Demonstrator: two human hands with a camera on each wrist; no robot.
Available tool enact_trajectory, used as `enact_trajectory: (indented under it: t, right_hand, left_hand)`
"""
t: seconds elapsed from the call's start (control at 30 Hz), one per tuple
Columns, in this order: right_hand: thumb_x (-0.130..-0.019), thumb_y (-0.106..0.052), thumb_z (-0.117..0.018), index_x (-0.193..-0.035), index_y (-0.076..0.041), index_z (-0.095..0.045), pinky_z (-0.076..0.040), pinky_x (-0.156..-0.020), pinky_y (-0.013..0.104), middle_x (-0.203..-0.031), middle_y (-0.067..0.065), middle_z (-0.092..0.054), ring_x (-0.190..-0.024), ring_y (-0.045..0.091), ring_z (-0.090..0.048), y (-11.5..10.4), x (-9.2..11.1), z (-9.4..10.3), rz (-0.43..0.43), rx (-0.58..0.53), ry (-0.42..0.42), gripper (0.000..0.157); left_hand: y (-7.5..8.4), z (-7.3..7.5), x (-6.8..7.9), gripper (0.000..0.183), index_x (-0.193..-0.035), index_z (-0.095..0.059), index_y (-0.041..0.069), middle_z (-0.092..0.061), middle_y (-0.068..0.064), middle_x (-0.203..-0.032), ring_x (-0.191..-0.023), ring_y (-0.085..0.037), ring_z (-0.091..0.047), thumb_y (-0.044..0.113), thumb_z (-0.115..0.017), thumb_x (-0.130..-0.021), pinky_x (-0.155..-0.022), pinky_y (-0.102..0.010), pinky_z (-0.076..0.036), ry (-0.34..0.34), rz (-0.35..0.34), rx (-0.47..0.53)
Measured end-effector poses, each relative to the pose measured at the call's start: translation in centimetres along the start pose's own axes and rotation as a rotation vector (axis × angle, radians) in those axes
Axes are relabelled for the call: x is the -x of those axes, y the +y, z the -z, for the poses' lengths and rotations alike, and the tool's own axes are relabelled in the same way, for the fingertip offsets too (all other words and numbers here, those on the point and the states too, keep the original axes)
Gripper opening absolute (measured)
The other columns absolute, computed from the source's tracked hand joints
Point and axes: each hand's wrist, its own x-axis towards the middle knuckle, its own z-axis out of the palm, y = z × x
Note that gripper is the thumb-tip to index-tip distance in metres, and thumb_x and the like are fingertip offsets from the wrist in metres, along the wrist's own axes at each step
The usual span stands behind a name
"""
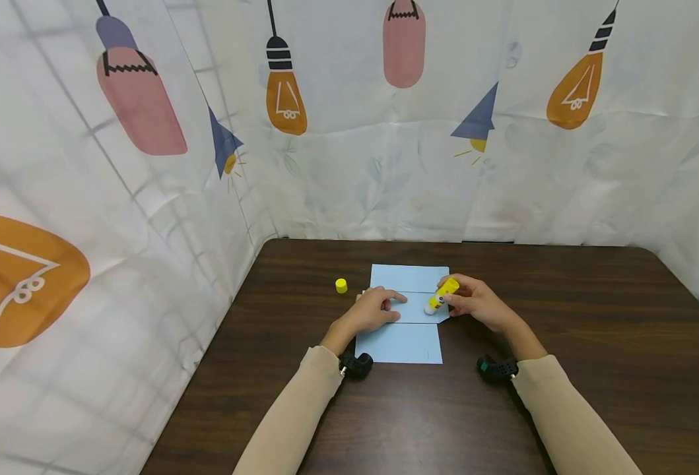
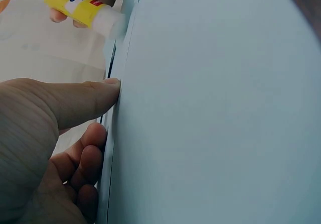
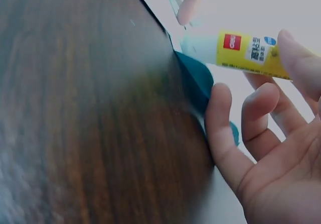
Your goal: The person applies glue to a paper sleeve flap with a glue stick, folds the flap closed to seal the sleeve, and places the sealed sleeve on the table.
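Gripping a glue stick (image 1: 443, 295) — right hand (image 1: 481, 305); touching blue paper (image 1: 413, 310) — left hand (image 1: 374, 310).

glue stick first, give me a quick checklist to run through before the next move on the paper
1. Glue stick in hand: ok, the right hand grips it.
2. Cap off: ok, it sits on the table, left of the paper.
3. Glue end on target: ok, the white tip is at the paper's middle section, near its right edge.
4. Paper steadied: ok, the left hand rests on it.
5. Glue coverage complete: cannot tell, no spread glue can be made out.
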Motion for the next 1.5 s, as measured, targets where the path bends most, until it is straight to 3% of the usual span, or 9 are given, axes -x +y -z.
enact_trajectory:
  t: [0.4,0.87,1.23,1.5]
  right_hand:
    - [-0.103,-0.013,-0.061,-0.132,-0.001,-0.056,-0.062,-0.079,0.035,-0.128,0.023,-0.053,-0.101,0.033,-0.061,-0.41,-0.28,-0.51,-0.007,0.065,0.056,0.031]
    - [-0.104,-0.008,-0.058,-0.134,-0.004,-0.055,-0.062,-0.079,0.037,-0.135,0.025,-0.049,-0.104,0.035,-0.060,-0.09,-0.49,-0.63,-0.018,0.057,0.116,0.031]
    - [-0.105,-0.011,-0.058,-0.137,0.002,-0.050,-0.062,-0.083,0.042,-0.132,0.025,-0.049,-0.110,0.036,-0.061,-0.09,-0.44,-0.29,-0.018,0.048,0.075,0.036]
    - [-0.103,-0.019,-0.063,-0.134,0.007,-0.052,-0.061,-0.085,0.038,-0.121,0.018,-0.057,-0.105,0.022,-0.064,-0.18,-0.24,0.03,-0.036,0.021,0.031,0.042]
  left_hand:
    - [-0.12,-0.03,-0.06,0.035,-0.133,-0.069,0.025,-0.055,0.003,-0.084,-0.083,-0.014,-0.046,0.025,-0.071,-0.098,-0.090,-0.042,-0.028,-0.002,-0.004,-0.012]
    - [0.03,0.06,0.01,0.035,-0.132,-0.070,0.025,-0.055,0.003,-0.084,-0.083,-0.014,-0.046,0.025,-0.071,-0.097,-0.087,-0.041,-0.027,-0.002,-0.006,-0.009]
    - [0.00,-0.01,-0.04,0.035,-0.133,-0.069,0.026,-0.055,0.003,-0.084,-0.083,-0.014,-0.046,0.025,-0.071,-0.098,-0.087,-0.040,-0.027,-0.005,0.001,-0.017]
    - [0.11,0.11,0.05,0.035,-0.133,-0.069,0.025,-0.055,0.003,-0.084,-0.083,-0.014,-0.046,0.025,-0.071,-0.097,-0.088,-0.041,-0.028,-0.005,-0.005,-0.012]
